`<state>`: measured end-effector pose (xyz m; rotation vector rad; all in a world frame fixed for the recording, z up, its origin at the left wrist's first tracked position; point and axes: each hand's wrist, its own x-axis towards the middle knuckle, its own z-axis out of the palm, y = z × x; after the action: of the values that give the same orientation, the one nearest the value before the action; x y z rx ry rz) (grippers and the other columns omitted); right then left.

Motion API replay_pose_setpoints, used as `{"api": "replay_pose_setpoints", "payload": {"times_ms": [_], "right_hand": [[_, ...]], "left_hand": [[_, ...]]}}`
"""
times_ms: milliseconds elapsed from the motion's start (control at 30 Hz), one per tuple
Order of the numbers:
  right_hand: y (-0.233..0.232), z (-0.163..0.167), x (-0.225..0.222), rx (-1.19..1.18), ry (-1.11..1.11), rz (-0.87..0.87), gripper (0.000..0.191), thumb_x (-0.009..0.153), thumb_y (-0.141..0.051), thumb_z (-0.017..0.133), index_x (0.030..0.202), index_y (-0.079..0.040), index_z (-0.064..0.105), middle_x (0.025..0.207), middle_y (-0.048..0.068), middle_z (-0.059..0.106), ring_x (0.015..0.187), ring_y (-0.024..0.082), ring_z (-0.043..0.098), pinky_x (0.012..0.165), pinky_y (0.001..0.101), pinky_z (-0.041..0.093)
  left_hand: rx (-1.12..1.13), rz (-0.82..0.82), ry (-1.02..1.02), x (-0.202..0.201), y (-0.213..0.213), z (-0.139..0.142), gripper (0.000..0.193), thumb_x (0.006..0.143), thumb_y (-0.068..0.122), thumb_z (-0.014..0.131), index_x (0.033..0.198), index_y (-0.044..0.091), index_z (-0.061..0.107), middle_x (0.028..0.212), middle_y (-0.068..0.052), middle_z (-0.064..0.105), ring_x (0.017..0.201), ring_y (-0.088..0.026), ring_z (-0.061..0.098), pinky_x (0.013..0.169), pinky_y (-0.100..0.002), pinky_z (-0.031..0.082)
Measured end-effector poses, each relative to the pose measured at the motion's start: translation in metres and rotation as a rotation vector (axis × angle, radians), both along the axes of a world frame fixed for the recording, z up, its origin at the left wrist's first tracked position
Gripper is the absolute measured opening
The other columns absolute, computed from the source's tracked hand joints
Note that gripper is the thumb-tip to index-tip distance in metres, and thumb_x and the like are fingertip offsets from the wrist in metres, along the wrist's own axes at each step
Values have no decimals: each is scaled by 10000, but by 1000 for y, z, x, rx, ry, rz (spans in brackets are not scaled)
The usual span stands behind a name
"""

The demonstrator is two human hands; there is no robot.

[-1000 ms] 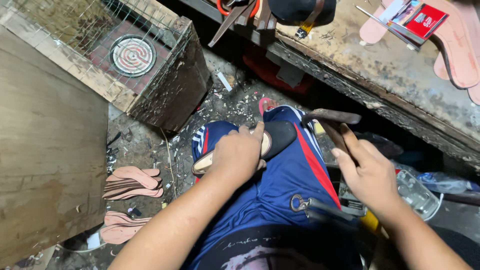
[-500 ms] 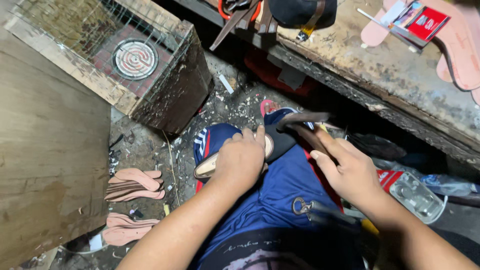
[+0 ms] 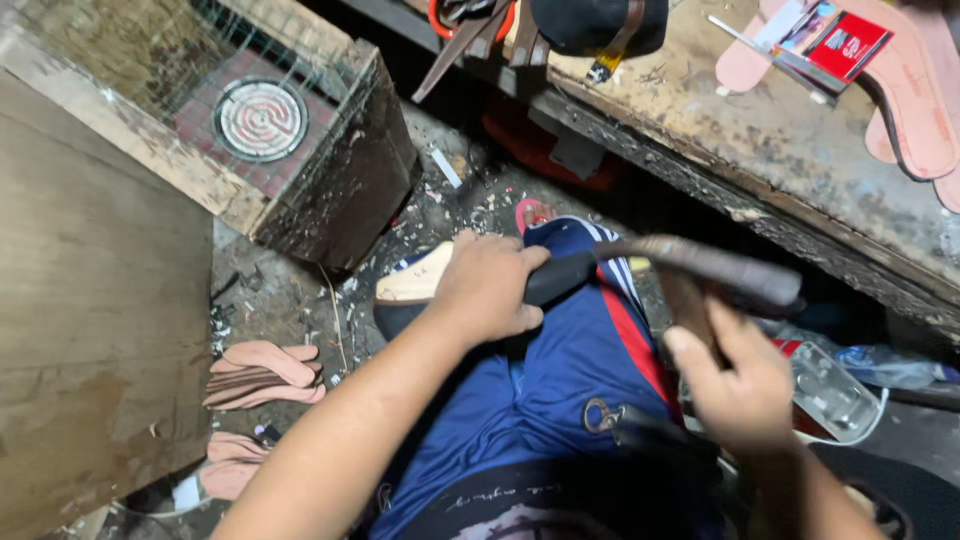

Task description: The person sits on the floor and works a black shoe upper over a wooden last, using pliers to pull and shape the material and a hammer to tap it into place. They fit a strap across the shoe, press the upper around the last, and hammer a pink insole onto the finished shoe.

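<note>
the shoe (image 3: pixel 430 290), pale-soled with a dark upper, lies sole-up on the person's blue-clad knee (image 3: pixel 560 370), and everything else is placed from it. the left hand (image 3: pixel 487 290) rests directly on top of the shoe, fingers curled down over its middle and gripping it, so only the pale toe end shows to the left of the hand and a dark part to the right. the right hand (image 3: pixel 735 385) sits to the right of the shoe and lower in the view, closed around the wooden handle of a hammer (image 3: pixel 700 265). the hammer's head is blurred and hangs just right of the shoe, close above its dark end; whether it touches cannot be told. left of the shoe and below it, a stack of pink insoles (image 3: pixel 262 372) lies on the littered floor. above the shoe to the left stands a wooden box (image 3: pixel 340 190) with a round coil heater (image 3: pixel 261 119) inside. above to the right runs a worn workbench (image 3: pixel 800 170).
</note>
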<state>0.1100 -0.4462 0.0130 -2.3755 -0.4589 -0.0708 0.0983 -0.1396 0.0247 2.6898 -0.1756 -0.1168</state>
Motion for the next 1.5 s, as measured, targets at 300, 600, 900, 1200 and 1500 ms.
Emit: {"api": "replay_pose_setpoints", "payload": {"times_ms": [300, 600, 900, 1200, 1500], "right_hand": [[1, -3, 27, -214, 62, -42, 499, 931, -267, 707, 1416, -157, 666, 953, 144, 685, 871, 340, 680, 801, 422, 532], [-56, 32, 101, -481, -457, -101, 453, 992, -209, 794, 1430, -166, 687, 1024, 169, 669, 913, 358, 649, 838, 443, 519], [-52, 4, 163, -98, -388, 17, 398, 1060, -22, 680, 1432, 74, 575, 1295, 298, 658, 1180, 393, 659, 1016, 438, 517], [41, 68, 44, 149, -133, 251, 258, 946, -113, 725, 1190, -28, 735, 1183, 122, 711, 1116, 213, 681, 1051, 322, 517], [106, 95, 20, 170, -95, 757, 405, 842, -99, 742, 1226, 8, 675, 1227, 167, 703, 1134, 296, 701, 995, 365, 539]], "left_hand": [[-148, 5, -46, -3, 9, 0, 627, 590, 305, 810, 1181, 125, 700, 1099, -98, 727, 1059, -321, 658, 908, -448, 430], [-679, 193, -307, -58, 45, 51, 1010, 744, 255, 759, 1606, 43, 278, 1225, -149, 662, 1161, -285, 676, 1024, -377, 492], [-1214, 122, -43, -77, 46, 54, 1102, 872, 247, 782, 1704, 112, 72, 1103, -47, 565, 1002, -191, 569, 1001, -339, 479], [-621, 283, 110, -72, 12, 82, 970, 744, 430, 820, 1556, 205, 338, 1092, -123, 700, 722, -324, 726, 731, -402, 581], [-535, 312, 76, -72, -32, 67, 758, 720, 399, 736, 1346, 108, 424, 1152, -193, 673, 1048, -431, 666, 845, -511, 522]]}}
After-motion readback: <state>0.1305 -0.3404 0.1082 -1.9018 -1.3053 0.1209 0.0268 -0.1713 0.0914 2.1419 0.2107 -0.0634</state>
